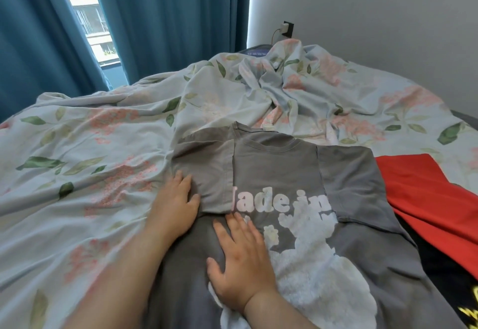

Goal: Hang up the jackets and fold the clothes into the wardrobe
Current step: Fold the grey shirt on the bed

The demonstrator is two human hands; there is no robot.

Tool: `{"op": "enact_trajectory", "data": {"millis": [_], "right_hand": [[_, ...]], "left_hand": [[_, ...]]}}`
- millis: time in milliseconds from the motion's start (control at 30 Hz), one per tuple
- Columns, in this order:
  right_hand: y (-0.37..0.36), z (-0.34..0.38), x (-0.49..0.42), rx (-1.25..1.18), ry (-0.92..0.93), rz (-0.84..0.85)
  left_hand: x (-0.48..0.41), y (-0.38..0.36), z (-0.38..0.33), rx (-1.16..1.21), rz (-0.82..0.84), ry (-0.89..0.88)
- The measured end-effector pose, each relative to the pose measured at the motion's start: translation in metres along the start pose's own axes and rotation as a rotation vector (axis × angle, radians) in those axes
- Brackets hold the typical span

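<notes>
A grey T-shirt with a pale printed design and the words "Made in" lies face up on the bed. Its left sleeve is folded inward over the chest. My left hand lies flat at the left edge of that folded sleeve, fingers straight. My right hand presses flat on the shirt's front, over the print, fingers spread. Neither hand grips the cloth.
A rumpled floral duvet covers the bed. A red garment and a black one with a yellow print lie at the right of the shirt. Teal curtains and a window stand behind; a wall socket is on the far wall.
</notes>
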State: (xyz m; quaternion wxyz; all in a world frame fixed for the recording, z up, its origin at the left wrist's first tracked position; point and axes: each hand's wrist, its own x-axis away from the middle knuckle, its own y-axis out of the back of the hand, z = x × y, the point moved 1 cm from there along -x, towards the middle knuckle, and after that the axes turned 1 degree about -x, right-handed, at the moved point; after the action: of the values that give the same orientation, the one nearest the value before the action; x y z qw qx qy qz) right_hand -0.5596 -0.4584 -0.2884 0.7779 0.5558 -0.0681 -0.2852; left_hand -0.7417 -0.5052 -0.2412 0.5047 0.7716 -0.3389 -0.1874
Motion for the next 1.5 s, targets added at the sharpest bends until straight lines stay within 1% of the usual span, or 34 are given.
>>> {"op": "enact_trajectory", "data": {"millis": [67, 100, 133, 167, 200, 233, 300, 367, 400, 467, 533, 567, 633, 667, 733, 800, 833, 900, 967, 1067, 1133, 1167, 1233, 1333, 1367, 1433, 1500], "right_hand": [[0.003, 0.000, 0.001, -0.007, -0.003, 0.024], [0.005, 0.001, 0.001, -0.022, -0.010, 0.045], [0.007, 0.001, 0.002, -0.030, -0.017, 0.055], [0.006, 0.001, 0.001, -0.031, -0.029, 0.071], [0.007, 0.002, 0.000, -0.022, -0.034, 0.085], [0.009, 0.004, -0.001, -0.012, -0.035, 0.097], [0.014, 0.005, -0.004, -0.005, -0.018, 0.116], [0.019, 0.003, -0.007, -0.061, -0.021, 0.257], [0.023, 0.002, -0.008, -0.081, -0.024, 0.303], [0.030, 0.001, -0.012, -0.121, -0.039, 0.374], [0.042, 0.001, -0.022, -0.209, -0.083, 0.433], [0.048, 0.000, -0.025, -0.311, -0.134, 0.449], [0.066, -0.003, -0.029, -0.623, -0.329, 0.437], [0.077, -0.007, -0.028, -0.728, -0.408, 0.419], [0.096, -0.021, -0.017, -0.783, -0.480, 0.356], [0.115, -0.038, 0.006, -0.810, -0.503, 0.307], [0.124, -0.048, 0.021, -0.796, -0.503, 0.285], [0.141, -0.075, 0.058, -0.708, -0.521, 0.236], [0.162, -0.103, 0.101, -0.595, -0.536, 0.216], [0.188, -0.138, 0.155, -0.413, -0.568, 0.313], [0.202, -0.152, 0.183, -0.335, -0.587, 0.353], [0.206, -0.157, 0.196, -0.308, -0.591, 0.358], [0.211, -0.161, 0.219, -0.261, -0.605, 0.364], [0.219, -0.163, 0.245, -0.189, -0.643, 0.362], [0.222, -0.162, 0.252, -0.158, -0.657, 0.335], [0.228, -0.162, 0.265, -0.069, -0.712, 0.275], [0.236, -0.162, 0.276, -0.004, -0.834, 0.282]], "left_hand": [[0.067, -0.005, 0.009, 0.145, -0.130, 0.043], [0.101, -0.013, 0.012, 0.146, -0.175, 0.051], [0.128, -0.025, 0.013, 0.078, -0.193, 0.039], [0.147, -0.036, 0.014, -0.025, -0.153, 0.007], [0.159, -0.045, 0.017, -0.106, -0.080, -0.001], [0.165, -0.051, 0.019, -0.142, -0.022, 0.020], [0.161, -0.054, 0.018, -0.183, -0.010, 0.063], [0.158, -0.053, 0.018, -0.259, 0.019, 0.090], [0.157, -0.053, 0.018, -0.284, 0.038, 0.097], [0.158, -0.054, 0.019, -0.289, 0.130, 0.124], [0.158, -0.054, 0.018, -0.288, 0.161, 0.140], [0.159, -0.053, 0.018, -0.293, 0.169, 0.138], [0.162, -0.052, 0.018, -0.308, 0.199, 0.125], [0.162, -0.052, 0.018, -0.310, 0.202, 0.120], [0.159, -0.053, 0.018, -0.333, 0.166, 0.111], [0.159, -0.052, 0.016, -0.305, 0.134, 0.121], [0.159, -0.050, 0.014, -0.288, 0.127, 0.151], [0.158, -0.047, 0.008, -0.341, 0.127, 0.185], [0.152, -0.038, 0.000, -0.366, 0.173, 0.208], [0.148, -0.018, -0.010, -0.411, 0.323, 0.199], [0.164, -0.007, -0.014, -0.408, 0.358, 0.167], [0.177, -0.006, -0.013, -0.388, 0.341, 0.142], [0.217, -0.010, -0.011, -0.268, 0.242, 0.109], [0.283, -0.018, 0.000, -0.047, 0.075, 0.163], [0.303, -0.020, 0.005, -0.002, 0.017, 0.182], [0.338, -0.021, 0.016, 0.049, -0.032, 0.296], [0.365, -0.016, 0.023, 0.136, 0.010, 0.480]]}}
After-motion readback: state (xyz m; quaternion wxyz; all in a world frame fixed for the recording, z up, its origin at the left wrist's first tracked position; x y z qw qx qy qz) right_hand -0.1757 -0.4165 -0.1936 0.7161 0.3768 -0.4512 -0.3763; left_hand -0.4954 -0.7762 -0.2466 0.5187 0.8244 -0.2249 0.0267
